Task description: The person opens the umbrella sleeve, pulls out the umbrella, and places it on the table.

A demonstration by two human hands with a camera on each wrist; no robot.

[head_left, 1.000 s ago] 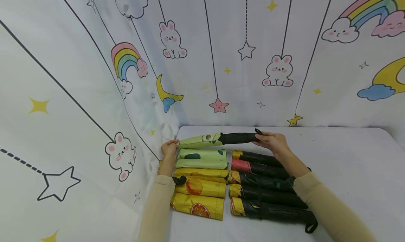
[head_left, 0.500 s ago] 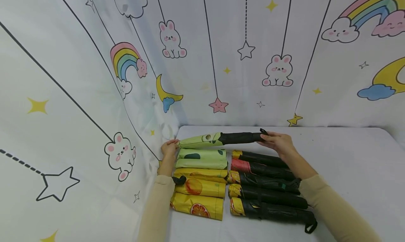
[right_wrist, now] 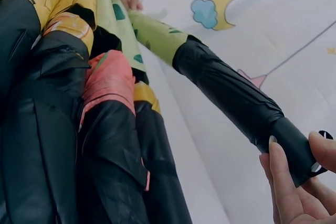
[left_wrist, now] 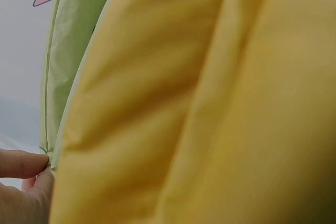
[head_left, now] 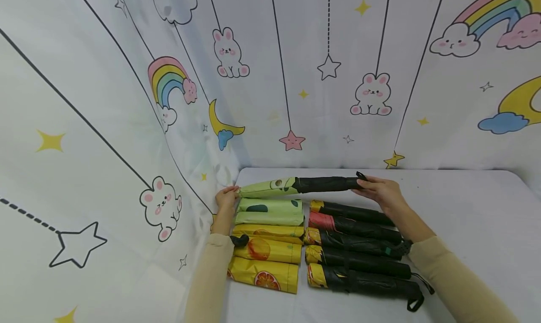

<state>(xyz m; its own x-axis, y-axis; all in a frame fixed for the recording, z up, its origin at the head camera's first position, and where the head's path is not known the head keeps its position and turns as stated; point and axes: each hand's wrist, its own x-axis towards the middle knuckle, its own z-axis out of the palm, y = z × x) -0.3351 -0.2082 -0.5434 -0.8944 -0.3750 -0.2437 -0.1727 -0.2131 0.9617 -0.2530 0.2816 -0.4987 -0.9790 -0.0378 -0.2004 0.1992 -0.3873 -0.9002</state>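
Observation:
In the head view, a black folded umbrella [head_left: 327, 184] sticks out of a light green sleeve [head_left: 266, 188] printed with avocado shapes, raised slightly behind the rows. My left hand [head_left: 226, 197] pinches the sleeve's far left end; the left wrist view shows its thumb and finger [left_wrist: 23, 163] at the green fabric. At the other end, my right hand [head_left: 382, 194] grips the umbrella's black handle, beside a small loop [head_left: 360, 175]. The right wrist view has fingers [right_wrist: 286, 187] curled around that handle [right_wrist: 289, 142]. How much umbrella lies inside the sleeve is hidden.
Flat green sleeves [head_left: 268, 212] and yellow fruit-print sleeves [head_left: 270, 250] lie in a left column. Several black folded umbrellas [head_left: 367, 265] with yellow or red ends form the right column, under my right forearm. A cartoon-print cloth [head_left: 262, 111] rises behind the white table [head_left: 477, 219].
My right hand has moved to the right with the umbrella's handle, and more of the black length shows outside the green sleeve. The left hand has stayed in place.

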